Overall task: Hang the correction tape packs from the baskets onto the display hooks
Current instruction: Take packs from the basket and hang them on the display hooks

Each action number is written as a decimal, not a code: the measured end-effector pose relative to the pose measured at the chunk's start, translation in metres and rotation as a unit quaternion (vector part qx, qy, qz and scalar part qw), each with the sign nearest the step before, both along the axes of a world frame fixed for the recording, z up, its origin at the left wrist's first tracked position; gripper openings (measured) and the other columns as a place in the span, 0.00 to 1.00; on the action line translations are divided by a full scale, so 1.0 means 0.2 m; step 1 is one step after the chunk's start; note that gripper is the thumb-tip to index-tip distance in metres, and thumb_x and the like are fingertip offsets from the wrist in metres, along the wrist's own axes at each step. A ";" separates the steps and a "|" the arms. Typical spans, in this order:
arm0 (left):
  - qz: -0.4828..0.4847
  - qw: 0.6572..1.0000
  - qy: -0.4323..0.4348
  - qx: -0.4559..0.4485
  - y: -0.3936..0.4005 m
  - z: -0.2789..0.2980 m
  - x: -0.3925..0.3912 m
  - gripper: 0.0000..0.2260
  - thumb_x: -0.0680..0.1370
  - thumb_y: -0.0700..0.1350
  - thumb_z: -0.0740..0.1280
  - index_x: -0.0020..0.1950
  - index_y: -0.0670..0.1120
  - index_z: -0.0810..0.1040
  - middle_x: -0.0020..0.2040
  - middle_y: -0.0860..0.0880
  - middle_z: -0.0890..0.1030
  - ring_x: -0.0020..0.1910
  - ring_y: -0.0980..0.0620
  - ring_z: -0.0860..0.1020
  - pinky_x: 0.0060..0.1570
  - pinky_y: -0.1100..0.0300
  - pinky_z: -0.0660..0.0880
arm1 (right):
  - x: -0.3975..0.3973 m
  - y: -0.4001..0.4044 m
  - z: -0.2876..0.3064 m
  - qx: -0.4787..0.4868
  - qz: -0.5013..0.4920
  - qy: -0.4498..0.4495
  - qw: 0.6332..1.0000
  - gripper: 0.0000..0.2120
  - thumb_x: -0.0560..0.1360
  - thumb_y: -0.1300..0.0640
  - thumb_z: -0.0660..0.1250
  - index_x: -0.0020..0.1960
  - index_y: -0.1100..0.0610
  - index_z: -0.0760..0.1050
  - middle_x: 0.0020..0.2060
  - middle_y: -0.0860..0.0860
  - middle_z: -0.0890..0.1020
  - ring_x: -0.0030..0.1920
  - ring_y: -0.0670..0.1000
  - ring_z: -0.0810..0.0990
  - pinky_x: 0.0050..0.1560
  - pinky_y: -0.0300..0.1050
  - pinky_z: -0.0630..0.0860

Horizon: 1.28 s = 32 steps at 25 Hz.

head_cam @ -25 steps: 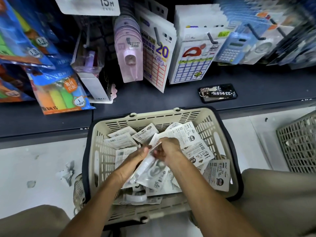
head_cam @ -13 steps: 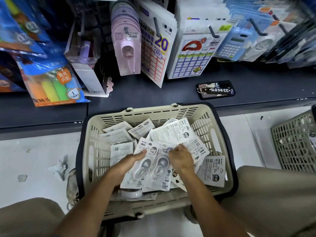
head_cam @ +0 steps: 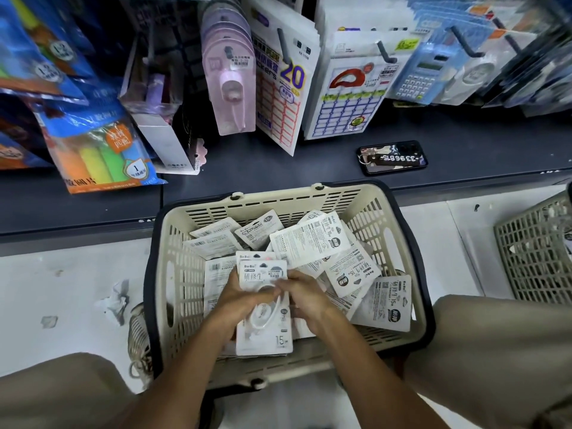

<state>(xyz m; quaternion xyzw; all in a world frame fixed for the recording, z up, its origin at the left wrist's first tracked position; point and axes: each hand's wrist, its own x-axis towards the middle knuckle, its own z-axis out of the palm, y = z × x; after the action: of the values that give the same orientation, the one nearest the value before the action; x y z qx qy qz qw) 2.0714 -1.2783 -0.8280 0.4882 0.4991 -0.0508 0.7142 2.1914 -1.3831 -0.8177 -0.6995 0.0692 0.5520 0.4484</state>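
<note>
A cream basket (head_cam: 387, 218) on the floor holds several white correction tape packs (head_cam: 309, 243), most lying back side up. Over its near half, my left hand (head_cam: 244, 300) and my right hand (head_cam: 306, 297) together grip a small stack of packs (head_cam: 263, 274), front side up, my fingers curled over the stack's middle. Dark display hooks (head_cam: 385, 52) stick out of the hanging goods on the shelf wall above; one near the middle (head_cam: 283, 44) carries sticker sheets.
A phone with a key tag (head_cam: 393, 159) lies on the dark shelf ledge (head_cam: 309, 168) behind the basket. A second grey basket (head_cam: 535, 252) stands at the right. Pink tape packs (head_cam: 229, 78), label sheets and calculators hang above. My knees frame the basket.
The two packs that lay side by side in my hands are now stacked into one pile. The view has shifted slightly down and closer to the basket.
</note>
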 end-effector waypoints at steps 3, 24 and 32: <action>0.039 0.995 0.064 0.058 0.06 0.01 -0.03 0.26 0.65 0.36 0.83 0.60 0.47 0.81 0.52 0.49 0.87 0.50 0.49 0.86 0.52 0.55 0.81 | 0.03 -0.04 -0.03 -0.206 0.207 -0.349 0.891 0.20 0.77 0.56 0.67 0.67 0.56 0.71 0.65 0.56 0.74 0.61 0.56 0.77 0.53 0.50 0.79; 0.018 0.965 0.057 0.256 0.05 0.05 0.00 0.20 0.75 0.42 0.76 0.61 0.56 0.72 0.49 0.54 0.85 0.43 0.51 0.86 0.40 0.49 0.85 | 0.29 0.15 -0.01 -0.136 0.147 -0.285 0.937 0.22 0.74 0.56 0.73 0.64 0.52 0.67 0.57 0.52 0.74 0.58 0.54 0.76 0.59 0.52 0.77; -0.112 0.899 0.136 0.400 0.08 0.09 0.00 0.28 0.76 0.50 0.75 0.72 0.51 0.69 0.58 0.50 0.85 0.32 0.64 0.72 0.40 0.59 0.78 | 0.23 0.20 0.19 -0.033 0.144 -0.170 0.974 0.07 0.73 0.66 0.66 0.47 0.61 0.83 0.40 0.56 0.85 0.33 0.47 0.81 0.36 0.39 0.77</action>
<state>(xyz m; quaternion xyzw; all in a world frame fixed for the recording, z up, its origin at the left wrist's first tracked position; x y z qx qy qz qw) 2.0723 -1.2623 -0.8101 0.7737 0.5120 0.0077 0.3731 2.2382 -1.3431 -0.7788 -0.8002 -0.0913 0.4810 0.3465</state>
